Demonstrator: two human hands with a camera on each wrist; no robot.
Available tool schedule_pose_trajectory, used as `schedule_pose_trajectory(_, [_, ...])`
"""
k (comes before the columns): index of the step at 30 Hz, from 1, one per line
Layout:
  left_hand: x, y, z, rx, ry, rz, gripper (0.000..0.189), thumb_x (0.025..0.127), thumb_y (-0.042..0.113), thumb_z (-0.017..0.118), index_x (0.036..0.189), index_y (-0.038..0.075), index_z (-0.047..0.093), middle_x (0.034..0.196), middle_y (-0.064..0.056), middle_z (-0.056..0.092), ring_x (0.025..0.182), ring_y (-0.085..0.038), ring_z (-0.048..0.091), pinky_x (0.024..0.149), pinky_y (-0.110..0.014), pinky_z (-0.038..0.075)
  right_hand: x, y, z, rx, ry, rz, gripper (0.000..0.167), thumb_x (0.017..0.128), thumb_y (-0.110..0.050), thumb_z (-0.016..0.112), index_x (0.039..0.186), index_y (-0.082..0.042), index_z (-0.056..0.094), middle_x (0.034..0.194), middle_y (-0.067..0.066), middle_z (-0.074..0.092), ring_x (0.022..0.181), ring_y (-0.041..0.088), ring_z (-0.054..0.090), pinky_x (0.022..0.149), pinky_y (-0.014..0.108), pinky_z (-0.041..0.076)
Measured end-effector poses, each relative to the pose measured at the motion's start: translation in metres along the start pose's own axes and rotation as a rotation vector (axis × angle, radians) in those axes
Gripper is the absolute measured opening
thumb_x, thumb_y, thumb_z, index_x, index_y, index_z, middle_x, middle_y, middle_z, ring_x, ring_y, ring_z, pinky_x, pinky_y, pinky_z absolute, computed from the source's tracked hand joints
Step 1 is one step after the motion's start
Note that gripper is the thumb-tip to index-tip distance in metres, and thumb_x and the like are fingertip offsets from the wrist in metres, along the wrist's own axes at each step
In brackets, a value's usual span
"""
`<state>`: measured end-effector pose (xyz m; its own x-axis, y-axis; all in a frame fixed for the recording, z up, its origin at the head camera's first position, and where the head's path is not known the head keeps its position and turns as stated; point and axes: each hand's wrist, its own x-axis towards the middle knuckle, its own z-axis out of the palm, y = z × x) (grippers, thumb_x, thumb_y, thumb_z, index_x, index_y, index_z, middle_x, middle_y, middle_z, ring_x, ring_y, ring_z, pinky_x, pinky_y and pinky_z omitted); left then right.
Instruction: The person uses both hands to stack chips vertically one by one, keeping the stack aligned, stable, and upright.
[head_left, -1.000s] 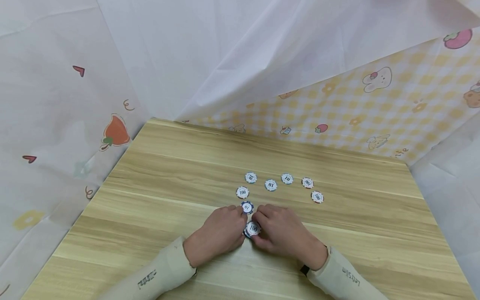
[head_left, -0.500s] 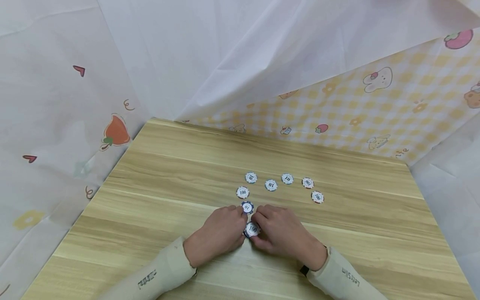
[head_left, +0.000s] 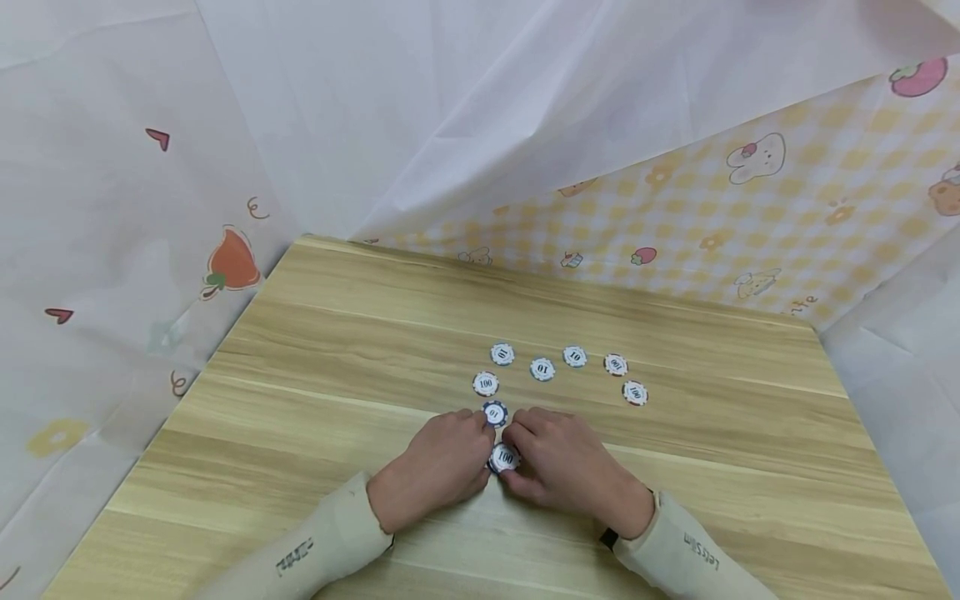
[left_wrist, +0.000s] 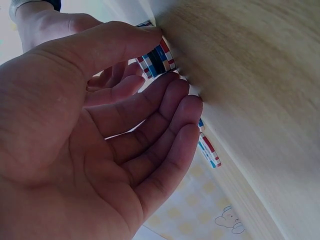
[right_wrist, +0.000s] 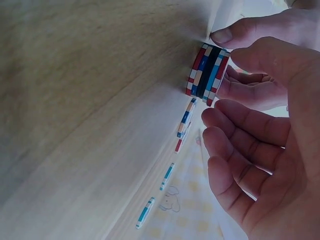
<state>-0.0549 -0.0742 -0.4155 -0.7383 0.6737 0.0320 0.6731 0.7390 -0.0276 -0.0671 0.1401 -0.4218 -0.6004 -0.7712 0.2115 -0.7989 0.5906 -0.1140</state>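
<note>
A short stack of poker chips, its top one marked 100, stands on the table between both hands. Seen edge-on in the right wrist view, the stack has red, blue, black and teal layers. My left hand holds it from the left, thumb at the near side and index fingertip at the far side in the left wrist view. From the right, my right hand pinches the stack's upper part between thumb and index finger. Just beyond the fingertips lies a blue-edged chip marked 10.
A red-edged 100 chip lies farther back. Teal-edged 10 chips are spread behind the hands, and two more 100 chips, one of them the nearer chip, lie to the right. The wooden table meets a patterned cloth wall.
The top 100 chip has shifted slightly left, more squarely over the stack. Both hands have hardly moved, and the loose chips stay where they were.
</note>
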Motion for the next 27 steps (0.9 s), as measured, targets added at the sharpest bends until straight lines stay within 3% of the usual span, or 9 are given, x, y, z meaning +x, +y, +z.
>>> schedule_pose_trajectory(4, [0.000, 0.000, -0.002, 0.001, -0.001, 0.001, 0.025, 0.088, 0.026, 0.085, 0.095, 0.004, 0.075, 0.084, -0.003, 0.064, 0.069, -0.016, 0.058, 0.061, -0.030, 0.052, 0.000, 0.001, -0.002, 0.009, 0.000, 0.003, 0.030, 0.092, -0.041, 0.084, 0.100, -0.014, 0.073, 0.090, -0.007, 0.062, 0.074, 0.009, 0.052, 0.061, 0.028, 0.050])
schedule_pose_trajectory(10, [0.001, 0.001, -0.003, 0.003, -0.022, -0.006, 0.025, 0.089, 0.025, 0.084, 0.095, 0.003, 0.076, 0.084, -0.004, 0.065, 0.071, -0.017, 0.059, 0.062, -0.031, 0.053, -0.004, 0.006, -0.006, 0.009, 0.002, 0.030, 0.027, 0.097, -0.037, 0.079, 0.107, -0.012, 0.077, 0.100, -0.001, 0.071, 0.084, 0.015, 0.066, 0.070, 0.034, 0.058])
schedule_pose_trajectory(18, [0.001, 0.001, -0.003, 0.003, -0.045, -0.008, 0.027, 0.090, 0.026, 0.083, 0.099, 0.002, 0.078, 0.087, -0.006, 0.068, 0.075, -0.017, 0.062, 0.066, -0.031, 0.056, -0.021, 0.021, -0.010, 0.004, -0.007, 0.135, 0.025, 0.102, -0.034, 0.076, 0.111, -0.011, 0.079, 0.107, 0.001, 0.073, 0.097, 0.019, 0.071, 0.085, 0.043, 0.061])
schedule_pose_trajectory(27, [0.000, 0.001, -0.001, 0.010, -0.017, 0.006, 0.025, 0.091, 0.026, 0.082, 0.097, 0.002, 0.078, 0.086, -0.006, 0.068, 0.074, -0.018, 0.064, 0.066, -0.031, 0.057, -0.046, 0.049, -0.014, -0.034, 0.037, 0.197, 0.018, 0.096, -0.029, 0.081, 0.102, -0.012, 0.077, 0.097, -0.003, 0.071, 0.087, 0.016, 0.070, 0.070, 0.038, 0.059])
